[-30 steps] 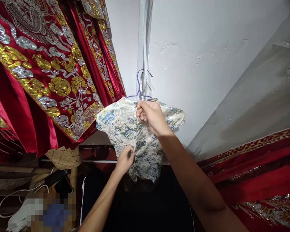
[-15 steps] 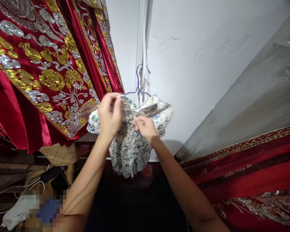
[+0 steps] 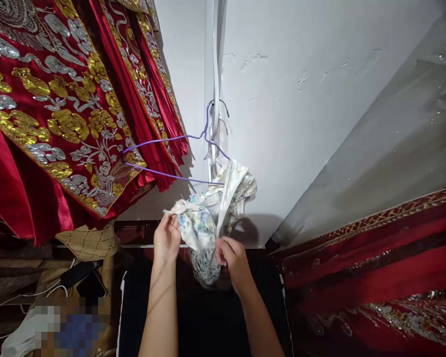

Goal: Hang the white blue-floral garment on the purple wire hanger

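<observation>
A floral-print garment (image 3: pixel 198 223), off-white with blue and tan, hangs by one side from a purple wire hanger (image 3: pixel 159 142). The hanger's left arm is bare; its right arm goes inside the cloth. My left hand (image 3: pixel 167 235) pinches the garment's loose left part, below the hanger's lower bar. On the right, my right hand (image 3: pixel 230 253) is closed on the garment's front edge, lower down. The garment's bottom bunches between my two hands.
Red satin cloth (image 3: pixel 70 126) with gold and silver sequins hangs at left. White cables or strips (image 3: pixel 215 59) run down the white wall (image 3: pixel 301 89). A dark phone-like object (image 3: pixel 91 287) lies at lower left. More red embroidered fabric (image 3: pixel 386 263) is at right, beside a plastic-like sheet (image 3: pixel 401 129).
The garment's left side has come off the hanger, baring its left arm. Both hands have moved down with the cloth, the left one most.
</observation>
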A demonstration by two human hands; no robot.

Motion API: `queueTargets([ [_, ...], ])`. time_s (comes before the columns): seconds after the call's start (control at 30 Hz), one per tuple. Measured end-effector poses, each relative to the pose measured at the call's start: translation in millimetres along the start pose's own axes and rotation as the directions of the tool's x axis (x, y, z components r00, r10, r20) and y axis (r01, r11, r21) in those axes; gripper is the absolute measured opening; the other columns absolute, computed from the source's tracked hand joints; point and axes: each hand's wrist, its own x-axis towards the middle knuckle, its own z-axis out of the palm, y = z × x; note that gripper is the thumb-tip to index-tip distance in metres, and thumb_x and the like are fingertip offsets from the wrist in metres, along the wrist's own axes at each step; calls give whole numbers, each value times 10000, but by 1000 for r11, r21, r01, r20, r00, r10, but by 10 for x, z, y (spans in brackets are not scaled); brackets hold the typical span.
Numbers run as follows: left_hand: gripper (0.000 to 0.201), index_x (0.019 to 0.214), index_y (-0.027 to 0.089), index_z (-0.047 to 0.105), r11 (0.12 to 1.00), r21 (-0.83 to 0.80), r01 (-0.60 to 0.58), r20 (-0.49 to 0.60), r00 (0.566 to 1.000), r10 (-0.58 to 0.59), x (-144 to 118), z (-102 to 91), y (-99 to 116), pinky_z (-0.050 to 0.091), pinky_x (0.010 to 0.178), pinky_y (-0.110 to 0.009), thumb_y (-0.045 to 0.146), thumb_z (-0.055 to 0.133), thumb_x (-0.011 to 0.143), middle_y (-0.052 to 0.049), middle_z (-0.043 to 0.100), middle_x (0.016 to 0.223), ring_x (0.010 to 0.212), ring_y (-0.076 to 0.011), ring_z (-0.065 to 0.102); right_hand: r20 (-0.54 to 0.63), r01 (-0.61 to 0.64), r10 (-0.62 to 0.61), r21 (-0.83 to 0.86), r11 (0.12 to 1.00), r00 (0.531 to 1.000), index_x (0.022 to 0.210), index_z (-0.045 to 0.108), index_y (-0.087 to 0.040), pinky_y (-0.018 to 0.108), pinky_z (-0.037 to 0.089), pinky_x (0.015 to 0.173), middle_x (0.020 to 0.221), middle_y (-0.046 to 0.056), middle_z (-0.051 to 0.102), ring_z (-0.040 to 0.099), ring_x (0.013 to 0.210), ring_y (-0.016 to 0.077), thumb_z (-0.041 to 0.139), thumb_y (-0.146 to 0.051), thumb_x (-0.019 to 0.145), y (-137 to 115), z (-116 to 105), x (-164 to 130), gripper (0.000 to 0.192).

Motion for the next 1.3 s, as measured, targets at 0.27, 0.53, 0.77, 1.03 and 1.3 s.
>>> queueTargets([
  [0.27,212,923,203,679,949,300,-93,577,810,-103,-541,759,659,525,796,-334,395,592,947,-66,675,935,883,-224,638,-94,93,-91,16,996,991,952,692,-269,369,528,779,933,80,703,653,934,277,466,-756,882,-203,-263,22,541],
  [0.53,312,1228,235,629,791,485,-373,720,684,-118,-265,527,739,468,921,-345,396,491,1000,-66,665,1152,1066,-255,600,476,146,-101,-58,988,874,902,691,-193,307,506,671,740,19,670,637,737,212,789,-482,722,-960,-222,300,355],
  [0.77,328,783,187,629,465,772,-434,608,717,-342,-91,-82,826,368,598,-251,475,556,925,16,574,670,616,-155,496,114,492,-496,-433,755,861,1186,716,-209,312,490,860,1207,75,710,659,1007,222,641,-195,752,-1369,-435,1056,441],
  [1.03,204,731,223,656,253,854,-455,508,833,-219,312,-428,1199,445,670,-297,403,655,827,-55,692,727,694,-234,635,69,377,-402,-519,767,913,868,724,-143,283,438,629,784,52,708,613,711,200,595,-278,796,-1139,-745,1251,201],
  [1.3,288,624,211,519,-32,881,-472,465,877,-122,908,37,1345,347,596,-315,377,555,856,-52,600,643,633,-220,566,4,296,-337,-487,822,941,670,591,-193,276,402,571,646,17,616,530,613,169,662,-335,784,-1299,-650,1037,196],
])
